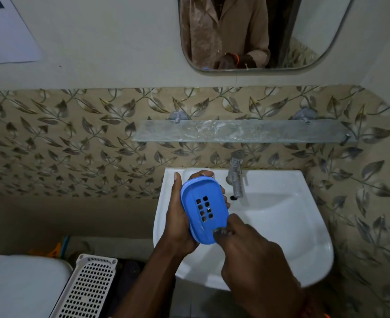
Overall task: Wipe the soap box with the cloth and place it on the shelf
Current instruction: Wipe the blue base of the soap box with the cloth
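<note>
Soap box (203, 213), blue, held over the left part of the white sink (304, 237), perforated face turned up toward the camera, long axis running away from the body and tilted. Left hand (180, 216) wrapped around its left edge and far end, thumb pointing up along the left side, fingertips curling over the far rim and the right side. Right hand (251, 251) at the near right corner of the box, fingers curled and pinching a small dark scrap of something, pressed against the blue plastic; likely the cloth (221, 231), though too little showing to say for sure. Glass shelf (242, 133) fixed to the leaf-patterned tiles above the sink, well apart from the box, smeared with whitish marks. Chrome tap (236, 175) standing at the back of the sink, just right of the box. Mirror (258, 31) above the shelf, reflecting a brown garment and both hands. White perforated basket (88, 288) on the floor at lower left, beside a white rounded lid (22, 285). Sheet of paper (6, 35) on the wall at upper left.
</note>
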